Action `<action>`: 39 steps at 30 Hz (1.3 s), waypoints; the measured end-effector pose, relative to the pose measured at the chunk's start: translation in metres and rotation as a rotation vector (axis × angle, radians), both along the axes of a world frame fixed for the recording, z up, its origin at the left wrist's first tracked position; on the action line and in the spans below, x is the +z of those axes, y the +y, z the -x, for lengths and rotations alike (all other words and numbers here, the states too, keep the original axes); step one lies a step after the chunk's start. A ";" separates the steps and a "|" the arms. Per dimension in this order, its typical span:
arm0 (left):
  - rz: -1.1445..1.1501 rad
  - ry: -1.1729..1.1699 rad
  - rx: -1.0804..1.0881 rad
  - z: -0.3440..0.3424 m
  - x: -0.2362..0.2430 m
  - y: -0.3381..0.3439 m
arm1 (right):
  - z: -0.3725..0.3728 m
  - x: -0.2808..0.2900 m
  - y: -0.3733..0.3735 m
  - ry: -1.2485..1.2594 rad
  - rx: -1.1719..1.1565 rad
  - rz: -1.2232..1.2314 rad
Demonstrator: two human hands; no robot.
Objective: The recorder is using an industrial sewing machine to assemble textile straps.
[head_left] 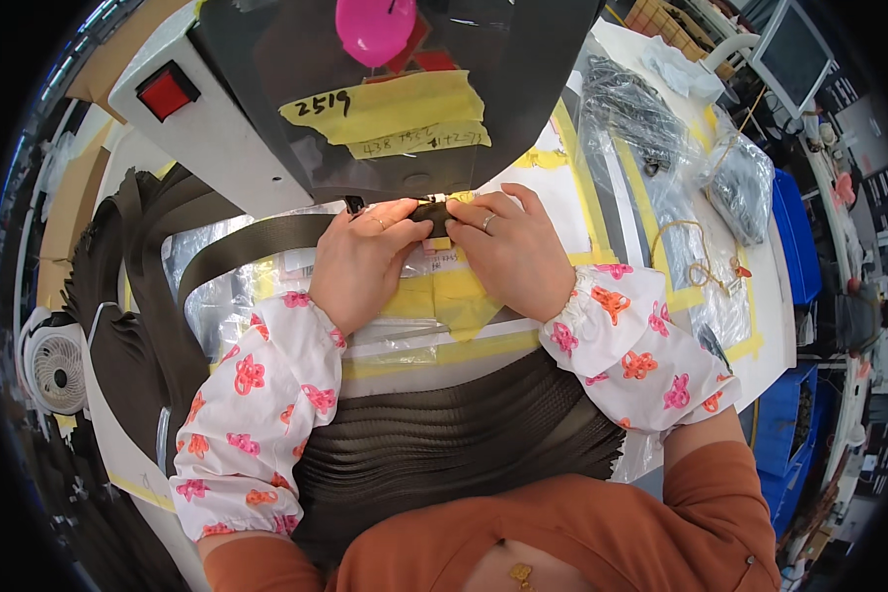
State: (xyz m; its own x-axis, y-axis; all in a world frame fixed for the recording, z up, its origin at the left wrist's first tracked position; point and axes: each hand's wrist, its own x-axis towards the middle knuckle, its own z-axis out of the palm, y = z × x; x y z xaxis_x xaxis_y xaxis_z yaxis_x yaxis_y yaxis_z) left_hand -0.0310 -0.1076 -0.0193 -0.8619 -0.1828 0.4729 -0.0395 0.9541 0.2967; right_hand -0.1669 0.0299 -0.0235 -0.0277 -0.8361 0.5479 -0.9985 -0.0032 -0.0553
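Both hands meet at the near edge of a dark machine head, over the bench. Left hand: grip closed, fingertips pinching a short dark piece of webbing. Right hand, ring on one finger: grip closed on the same piece from the other side. Webbing sits between the two sets of fingertips, just below the head. A dark strap curves in from the left to the left hand; cannot tell whether it joins that piece. Dark strap stack lies between the forearms.
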 end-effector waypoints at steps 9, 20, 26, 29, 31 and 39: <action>-0.165 -0.052 -0.036 0.000 0.002 -0.004 | 0.000 0.010 0.000 0.060 -0.029 -0.078; -0.263 -0.208 0.095 0.005 -0.009 -0.017 | 0.011 0.008 -0.009 0.067 -0.043 -0.183; -0.111 -0.015 0.056 0.008 -0.007 -0.022 | 0.007 0.028 -0.011 0.026 -0.082 -0.319; -0.148 -0.198 0.134 0.007 -0.007 -0.024 | 0.005 0.027 -0.011 0.018 -0.077 -0.297; -0.166 -0.303 0.194 0.006 -0.006 -0.024 | 0.006 0.022 -0.012 0.061 -0.075 -0.248; -0.076 -0.198 0.126 0.005 0.003 -0.019 | 0.008 0.016 -0.009 -0.033 -0.067 -0.299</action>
